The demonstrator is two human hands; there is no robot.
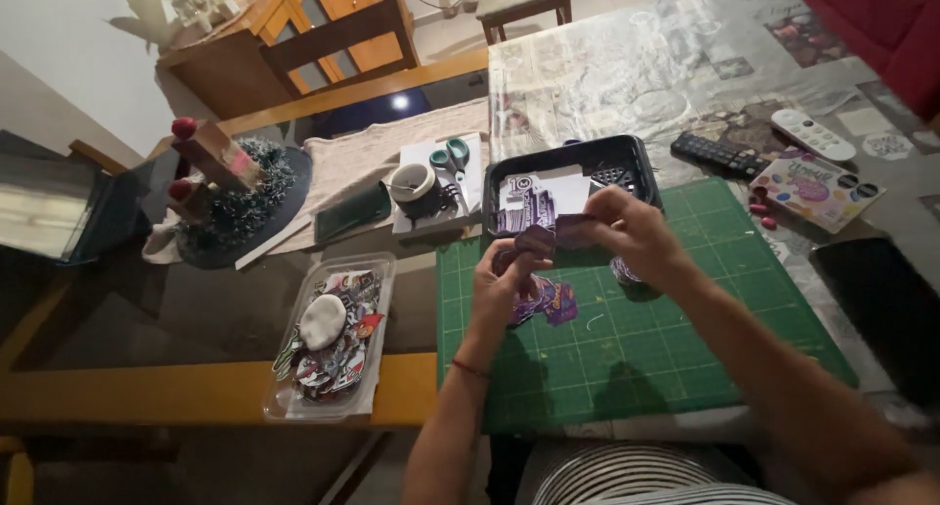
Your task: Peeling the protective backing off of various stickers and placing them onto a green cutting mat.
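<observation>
My left hand (504, 280) and my right hand (632, 233) hold a purple paper cut-out (540, 239) between them, above a green cutting mat (627, 319). The left fingers pinch its lower left part, the right fingers its right end. More purple cut pieces (546, 304) lie on the mat under my left hand. Just behind the hands stands a black tray (578, 160) with printed paper (534, 200) inside.
A clear plastic container (333, 339) of stickers sits at the left. Teal scissors (450, 156) and a tape roll (411, 182) lie behind. Two remotes (720, 155) (811, 133), a colourful booklet (815, 187) and a dark tablet (881, 299) are at the right.
</observation>
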